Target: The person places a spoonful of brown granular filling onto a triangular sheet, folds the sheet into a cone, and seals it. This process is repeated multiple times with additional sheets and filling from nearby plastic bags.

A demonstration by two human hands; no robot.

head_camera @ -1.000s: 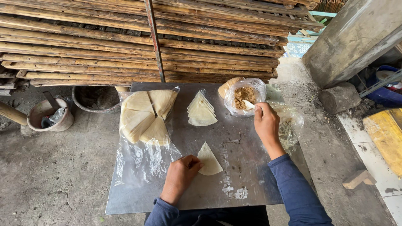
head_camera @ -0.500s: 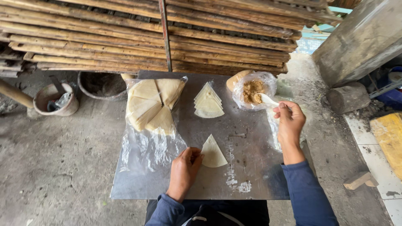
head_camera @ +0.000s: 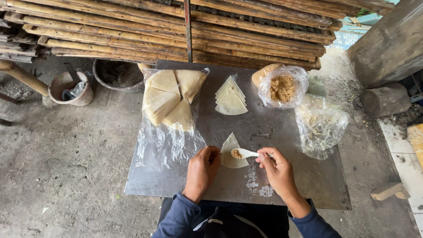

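Observation:
A pale triangular wrapper (head_camera: 229, 145) lies on the grey metal board (head_camera: 286, 136) near me. My left hand (head_camera: 202, 169) rests at its left edge, fingers curled on the sheet. My right hand (head_camera: 276, 169) holds a white spoon (head_camera: 244, 153) over the wrapper, its bowl carrying brown filling. A small stack of cut wrappers (head_camera: 230, 97) lies farther back. A clear bag of brown filling (head_camera: 283, 87) stands at the board's far right.
A plastic bag with large wrapper quarters (head_camera: 169, 97) covers the board's left. A crumpled clear bag (head_camera: 320, 125) lies at right. Stacked bamboo poles (head_camera: 176, 31) run behind. Two buckets (head_camera: 70, 88) stand on the concrete floor at left, a wood block (head_camera: 384, 100) at right.
My right hand came back from the filling bag with a loaded spoon and now holds it over the wrapper. My left hand stayed at the wrapper's left edge.

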